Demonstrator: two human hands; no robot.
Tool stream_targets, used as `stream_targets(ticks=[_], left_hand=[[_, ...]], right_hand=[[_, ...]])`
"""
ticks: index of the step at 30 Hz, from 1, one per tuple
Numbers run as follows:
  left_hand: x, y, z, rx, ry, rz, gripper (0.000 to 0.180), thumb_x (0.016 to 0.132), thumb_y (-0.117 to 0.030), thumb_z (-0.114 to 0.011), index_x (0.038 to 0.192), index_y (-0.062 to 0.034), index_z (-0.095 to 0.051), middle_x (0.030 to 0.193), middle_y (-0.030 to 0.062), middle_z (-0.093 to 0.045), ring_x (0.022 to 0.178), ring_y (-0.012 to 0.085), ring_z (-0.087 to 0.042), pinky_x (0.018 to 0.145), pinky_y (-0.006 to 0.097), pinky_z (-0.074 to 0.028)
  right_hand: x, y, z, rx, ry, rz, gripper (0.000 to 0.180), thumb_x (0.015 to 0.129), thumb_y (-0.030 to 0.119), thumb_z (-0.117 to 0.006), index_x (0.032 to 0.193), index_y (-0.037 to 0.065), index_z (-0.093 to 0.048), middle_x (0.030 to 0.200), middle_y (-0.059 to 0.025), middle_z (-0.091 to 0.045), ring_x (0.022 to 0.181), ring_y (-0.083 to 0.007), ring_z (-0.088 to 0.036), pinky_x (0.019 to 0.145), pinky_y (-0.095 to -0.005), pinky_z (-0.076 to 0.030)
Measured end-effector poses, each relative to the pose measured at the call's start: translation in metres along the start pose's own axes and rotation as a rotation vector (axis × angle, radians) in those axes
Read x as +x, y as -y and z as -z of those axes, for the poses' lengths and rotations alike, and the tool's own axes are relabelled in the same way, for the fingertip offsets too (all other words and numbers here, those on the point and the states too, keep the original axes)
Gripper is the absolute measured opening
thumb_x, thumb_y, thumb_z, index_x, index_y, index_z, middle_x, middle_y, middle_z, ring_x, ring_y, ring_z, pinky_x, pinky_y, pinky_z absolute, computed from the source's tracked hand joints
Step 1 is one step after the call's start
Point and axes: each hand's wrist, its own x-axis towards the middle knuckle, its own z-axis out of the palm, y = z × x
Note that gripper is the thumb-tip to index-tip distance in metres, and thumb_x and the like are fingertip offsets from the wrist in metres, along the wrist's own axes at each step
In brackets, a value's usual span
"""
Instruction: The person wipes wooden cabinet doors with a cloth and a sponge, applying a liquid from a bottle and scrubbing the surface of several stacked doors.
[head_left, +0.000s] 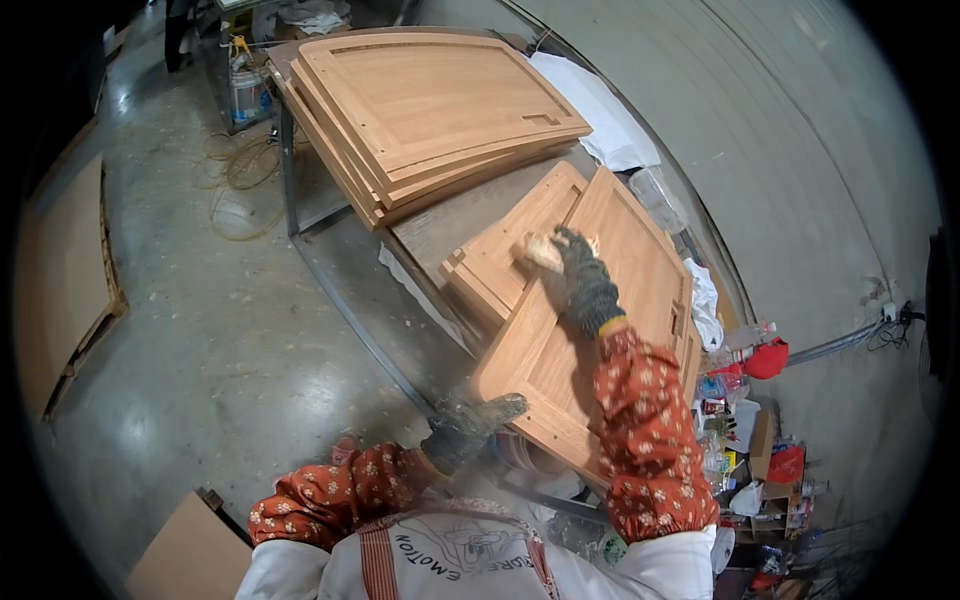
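A light-brown wooden panel with a recessed middle lies tilted on top of other panels on the workbench. My left hand, in a dark work glove, grips its near left corner, with the thumb side over the top face and the other fingers hidden. In my right hand, gloved too, a crumpled pale tan cloth is pressed at the panel's far left edge; motion blurs it a little. Beneath, another panel sticks out to the left.
A stack of similar panels occupies the bench's far end. White sheeting lies along the wall side. Bottles and boxes crowd the right. A coiled hose lies on the floor, with board-topped pallets at left.
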Motion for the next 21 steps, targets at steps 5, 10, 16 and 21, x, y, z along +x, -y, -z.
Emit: stream_targets(ticks=[5,10,16,21], left_hand=[[0.015,-0.010,0.019,0.351,0.133,-0.207,0.030,0.088,-0.004,-0.058,0.117,-0.0086,-0.064,0.109,0.0117,-0.066,0.102,0.0243,-0.062,0.088,0.032,-0.053],[0.033,-0.053,0.033,0.505,0.246,0.081,0.034,0.082,-0.006,-0.060,0.114,-0.0175,-0.067,0.111,0.0121,-0.064,0.101,0.0286,-0.058,0.090,0.037,-0.049],[0.043,0.006,0.056,0.690,0.316,-0.790,0.032,0.080,-0.009,-0.063,0.110,-0.0185,-0.069,0.108,0.0140,-0.063,0.091,0.0282,-0.058,0.083,0.037,-0.049],[0.027,-0.047,0.032,0.179,0.090,0.376,0.046,0.070,-0.013,-0.075,0.113,0.0015,-0.064,0.103,0.0104,-0.066,0.096,0.0195,-0.058,0.086,0.032,-0.046]], right_hand=[[-0.009,0.036,0.010,0.031,0.047,-0.176,0.050,0.085,0.029,-0.059,0.128,0.004,-0.052,0.136,-0.0221,-0.045,0.130,-0.0413,-0.037,0.111,-0.0455,-0.028],[-0.038,0.057,0.016,0.032,0.047,0.069,0.051,0.082,0.029,-0.063,0.125,0.003,-0.055,0.136,-0.0229,-0.045,0.131,-0.0412,-0.037,0.111,-0.0455,-0.029],[0.010,-0.035,0.005,0.205,-0.056,-0.024,0.040,0.088,0.025,-0.060,0.123,0.005,-0.056,0.134,-0.0202,-0.048,0.125,-0.0378,-0.045,0.103,-0.0429,-0.039],[0.091,-0.127,-0.006,0.102,0.041,-0.431,0.042,0.092,0.032,-0.049,0.126,0.009,-0.054,0.135,-0.0174,-0.049,0.121,-0.0351,-0.049,0.102,-0.0413,-0.039]])
